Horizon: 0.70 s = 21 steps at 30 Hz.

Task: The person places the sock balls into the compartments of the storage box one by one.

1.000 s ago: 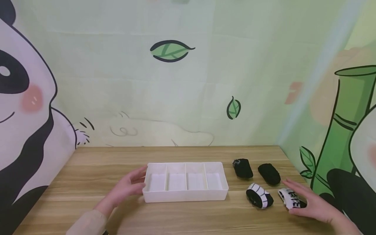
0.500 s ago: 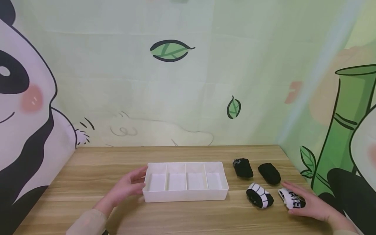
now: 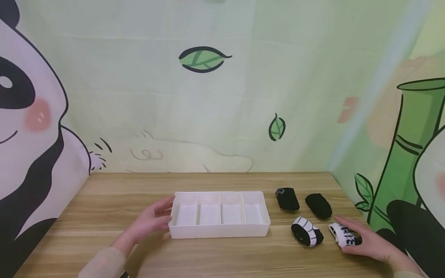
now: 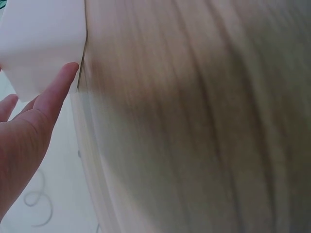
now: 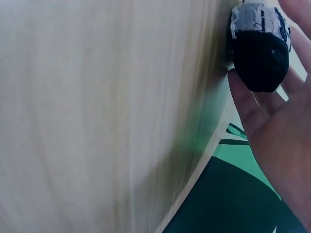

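A white box [image 3: 219,232] with a row of upright compartments stands mid-table. At its left end is my left hand [image 3: 150,221], fingertips against the end wall; the left wrist view shows the straight thumb [image 4: 58,90] at a lower corner. My right hand [image 3: 373,243] rests around a rolled black sock with a white, black-lettered cuff [image 3: 344,235], its fingers on the far side and thumb on the near side. In the right wrist view the sock's black end [image 5: 261,63] faces the palm, with a gap beside the thumb [image 5: 240,94].
A black-and-white rolled sock [image 3: 307,231] lies between the box and the right hand. Two black rolled socks, one [image 3: 287,199] near the box and one [image 3: 318,205] farther right, lie behind it. A printed cloth [image 3: 222,100] rises behind the wooden table [image 3: 208,258].
My right hand has settled slightly closer around the lettered sock. The left hand, the box and the other socks stay where they were.
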{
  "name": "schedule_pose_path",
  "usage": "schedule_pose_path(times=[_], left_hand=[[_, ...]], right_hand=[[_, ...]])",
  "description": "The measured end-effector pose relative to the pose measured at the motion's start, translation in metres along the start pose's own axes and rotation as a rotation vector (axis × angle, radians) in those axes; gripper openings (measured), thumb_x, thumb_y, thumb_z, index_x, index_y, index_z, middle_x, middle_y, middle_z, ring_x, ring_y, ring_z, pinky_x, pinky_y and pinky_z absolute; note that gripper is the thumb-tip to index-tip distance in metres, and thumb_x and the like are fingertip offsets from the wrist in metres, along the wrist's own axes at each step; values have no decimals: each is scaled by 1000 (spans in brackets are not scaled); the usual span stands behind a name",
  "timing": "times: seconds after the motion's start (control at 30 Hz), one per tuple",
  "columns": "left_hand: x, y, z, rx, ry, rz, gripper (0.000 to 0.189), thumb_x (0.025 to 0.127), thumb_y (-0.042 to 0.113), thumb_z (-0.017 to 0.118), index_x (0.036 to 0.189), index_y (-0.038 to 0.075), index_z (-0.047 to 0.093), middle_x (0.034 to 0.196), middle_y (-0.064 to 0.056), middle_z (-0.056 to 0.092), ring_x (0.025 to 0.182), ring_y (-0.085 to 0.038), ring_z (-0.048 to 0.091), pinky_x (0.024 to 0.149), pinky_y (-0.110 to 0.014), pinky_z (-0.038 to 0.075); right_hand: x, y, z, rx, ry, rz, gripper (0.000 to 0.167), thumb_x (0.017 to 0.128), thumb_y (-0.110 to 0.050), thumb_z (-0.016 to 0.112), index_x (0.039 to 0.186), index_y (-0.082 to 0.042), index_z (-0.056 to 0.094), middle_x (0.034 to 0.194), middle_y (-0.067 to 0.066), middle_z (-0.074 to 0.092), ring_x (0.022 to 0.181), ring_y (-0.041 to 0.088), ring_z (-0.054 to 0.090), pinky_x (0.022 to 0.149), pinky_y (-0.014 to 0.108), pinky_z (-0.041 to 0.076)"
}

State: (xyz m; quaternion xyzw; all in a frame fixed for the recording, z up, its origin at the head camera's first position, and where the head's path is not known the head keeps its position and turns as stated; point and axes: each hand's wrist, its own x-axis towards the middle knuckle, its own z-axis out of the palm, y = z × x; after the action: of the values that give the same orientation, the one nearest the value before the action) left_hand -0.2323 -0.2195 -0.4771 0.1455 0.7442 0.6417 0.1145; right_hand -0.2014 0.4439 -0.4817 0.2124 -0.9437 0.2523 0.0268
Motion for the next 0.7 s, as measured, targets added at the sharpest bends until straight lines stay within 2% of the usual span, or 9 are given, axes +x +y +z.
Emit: schedule_pose_path(times=[0.07,0.1,0.17,0.27,0.53,0.7], left_hand=[[0,1,0,-3,2,-6,69,96,2,58,154,-3,23,152,-37,26,134,-53,35,90,-44,55],[0,2,1,-4,2,-7,69,96,2,58,154,-3,22,152,-37,25,134,-53,35,90,-44,55],[-1,2,1,-7,1,-10,69,96,2,57,155,-3,22,152,-37,25,134,-53,35,90,-44,55],[-1,3,1,-2,0,-12,68,96,2,57,155,-2,22,152,-36,25,134,-53,35,89,-43,55],[1,2,1,9,0,-14,68,96,2,56,155,-2,23,152,-36,26,134,-53,36,88,-44,56],[1,1,2,4,-1,-14,68,96,1,56,155,-3,22,152,-36,25,133,-53,37,87,-43,56]], right_hand=[[2,-1,0,-2,-4,-2,77,76,-26,84,144,-15,51,138,14,53,125,21,44,86,67,42],[2,-1,1,-6,-5,4,76,75,-26,84,144,-15,52,137,14,54,124,21,45,87,67,43],[3,-3,1,-18,-14,11,76,75,-26,85,143,-16,53,134,20,55,120,33,48,86,65,44],[4,-4,3,-42,-27,14,75,74,-26,85,142,-18,55,132,26,55,116,43,51,86,61,46],[4,-4,4,-78,-33,40,75,72,-29,87,140,-19,56,130,22,58,111,32,56,83,42,48],[4,-4,5,-76,-28,48,74,72,-31,87,138,-17,58,129,19,60,110,23,55,82,37,48]])
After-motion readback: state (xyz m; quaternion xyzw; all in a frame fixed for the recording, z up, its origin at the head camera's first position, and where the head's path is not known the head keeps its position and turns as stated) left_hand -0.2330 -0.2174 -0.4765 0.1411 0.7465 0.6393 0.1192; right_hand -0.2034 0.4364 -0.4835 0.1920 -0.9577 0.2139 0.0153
